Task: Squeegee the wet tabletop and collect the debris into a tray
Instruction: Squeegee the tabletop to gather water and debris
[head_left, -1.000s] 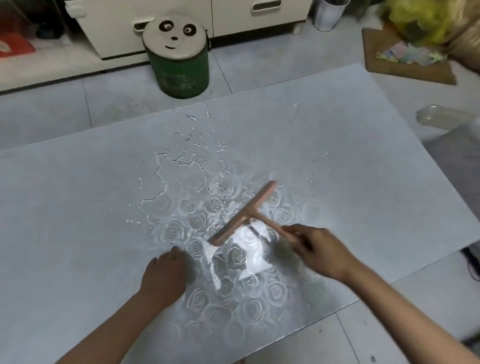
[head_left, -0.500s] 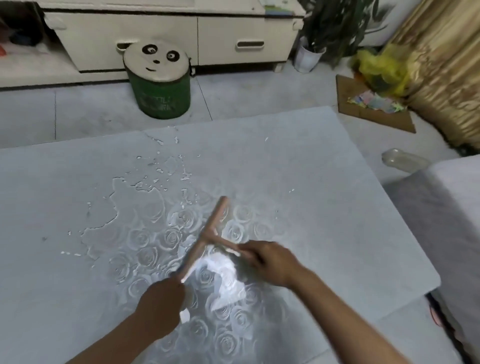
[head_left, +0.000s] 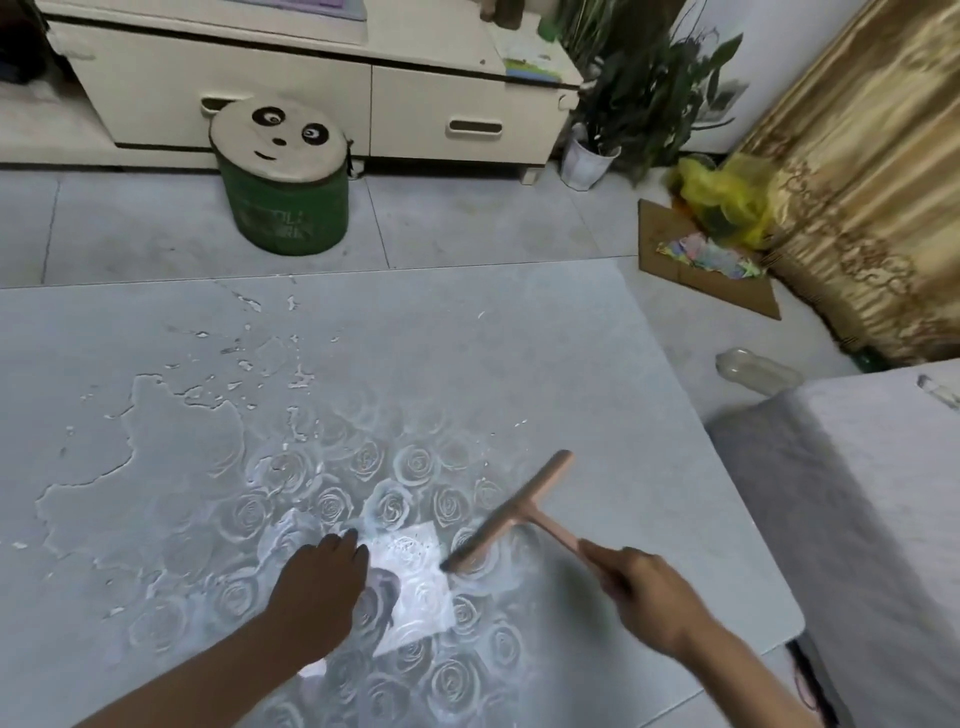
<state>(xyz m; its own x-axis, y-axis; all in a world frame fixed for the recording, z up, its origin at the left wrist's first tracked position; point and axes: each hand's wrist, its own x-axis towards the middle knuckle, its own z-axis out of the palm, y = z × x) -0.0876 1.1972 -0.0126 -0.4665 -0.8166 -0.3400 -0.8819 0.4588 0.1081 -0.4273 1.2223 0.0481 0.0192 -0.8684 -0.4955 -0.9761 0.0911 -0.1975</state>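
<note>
Head view: squeegee (head_left: 519, 506) meets tray (head_left: 421, 571).
My right hand (head_left: 649, 597) grips the handle, blade at the tray's right edge; left hand (head_left: 322, 587) presses its left edge, likely to steady it.

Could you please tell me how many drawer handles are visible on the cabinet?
2: the right handle in plain view, the left handle partly behind the panda stool.

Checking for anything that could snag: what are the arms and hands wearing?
Nothing visible: the left hand and right hand are ungloved, with no sleeves, watch or bands up to the frame edge. Blur makes small rings impossible to rule out.
</note>
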